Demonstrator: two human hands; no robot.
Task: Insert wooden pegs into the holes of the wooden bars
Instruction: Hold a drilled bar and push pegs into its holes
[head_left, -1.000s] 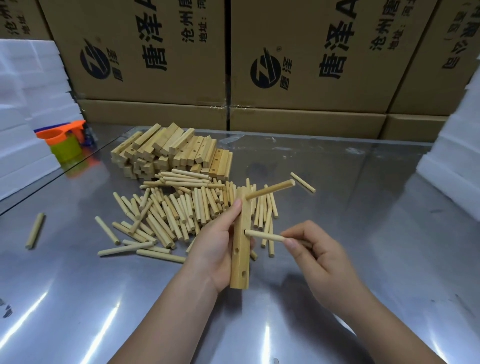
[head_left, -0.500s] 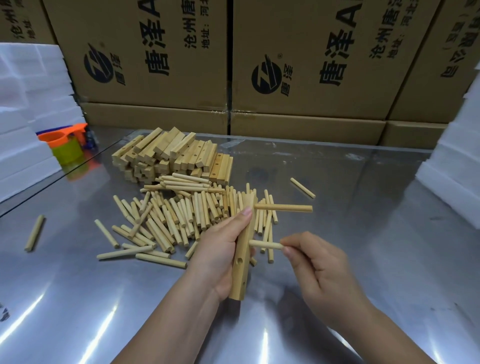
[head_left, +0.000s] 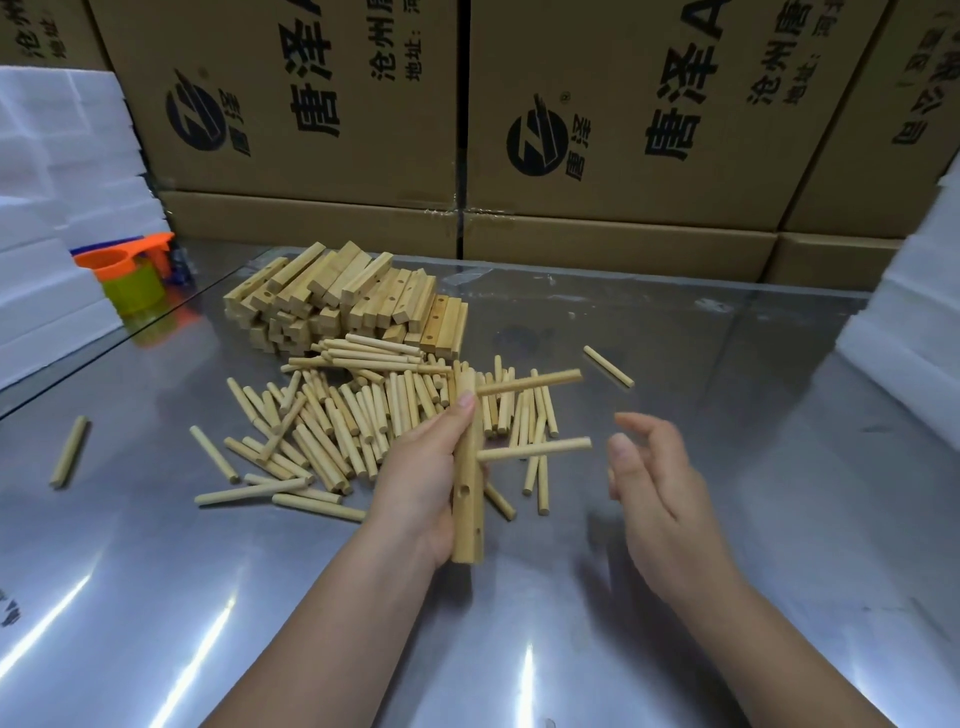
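The wooden bar (head_left: 466, 512) stands nearly upright in my left hand (head_left: 421, 483), a little above the metal table (head_left: 753, 545). My fingers are curled round its back and my thumb lies up along its near side, with the thumb tip close under the top. Two pegs are seated in it and both stick out to my right. The upper peg (head_left: 530, 383) sits near the top of the bar and slants slightly upward. The lower peg (head_left: 535, 449) sits about halfway down and runs close to level. Below them, two holes on the face of the bar that shows to me are open. My right hand (head_left: 649, 478) holds nothing. Its fingers are loose and partly straightened, the palm turned toward the bar, and it hangs just beyond the free end of the lower peg without touching it. Behind and to the left of the bar, a heap of loose pegs (head_left: 332, 426) is spread on the table, and further back lies a stack of bars (head_left: 353, 301), some of them showing their drilled holes. One stray peg (head_left: 608, 366) lies alone to the right of the heap, and another single peg (head_left: 69, 451) lies well off to the left. Cardboard boxes (head_left: 623, 104) with printed lettering stand along the far edge of the table. White foam blocks (head_left: 52, 260) are piled at the left, with an orange and green plastic cup (head_left: 130, 275) beside them.
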